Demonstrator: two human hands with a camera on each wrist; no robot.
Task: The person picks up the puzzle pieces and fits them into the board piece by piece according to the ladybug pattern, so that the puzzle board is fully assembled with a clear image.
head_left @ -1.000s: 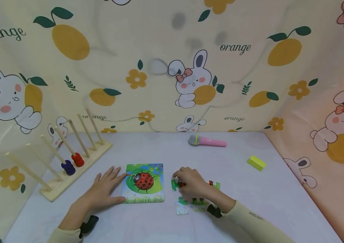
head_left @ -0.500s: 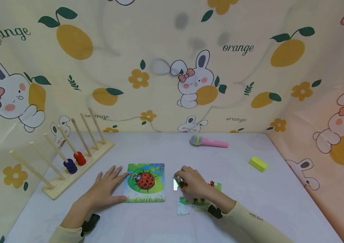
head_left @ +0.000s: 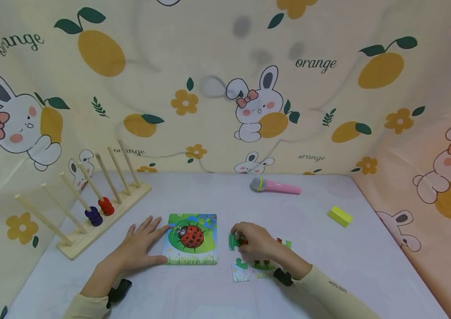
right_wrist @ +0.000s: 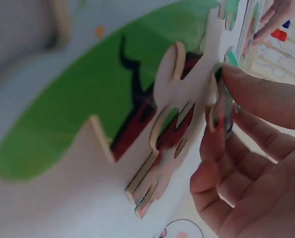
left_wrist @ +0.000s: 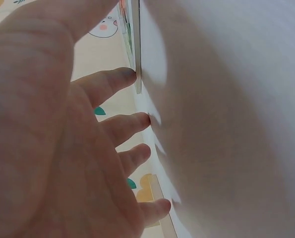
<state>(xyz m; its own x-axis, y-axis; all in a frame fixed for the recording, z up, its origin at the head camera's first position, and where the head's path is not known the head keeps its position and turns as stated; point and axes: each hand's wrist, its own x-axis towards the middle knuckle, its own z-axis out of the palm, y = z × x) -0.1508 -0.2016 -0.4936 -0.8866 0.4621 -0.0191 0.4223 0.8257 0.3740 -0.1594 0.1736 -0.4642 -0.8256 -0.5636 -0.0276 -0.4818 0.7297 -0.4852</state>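
Right hand (head_left: 259, 243) pinching a puzzle piece (right_wrist: 222, 96) to the right of the ladybug board (head_left: 190, 239); left hand (head_left: 139, 248) at the board's left edge.
Left fingers spread, straight, not gripping; index and thumb touch that edge, probably to steady the board. Right thumb and fingers close on the piece's sides, likely for easy turning. Loose pieces (head_left: 240, 271) lie right of the board, presumably kept within reach, partly hidden by the right hand. Surface: pale table (head_left: 193, 297). Relative to the board: peg rack (head_left: 109, 218) with blue and red rings to the left, pink microphone (head_left: 275, 185) beyond and right, yellow block (head_left: 340, 216) well right. Rabbit-and-orange printed cloth (head_left: 193, 57) behind and at the sides.
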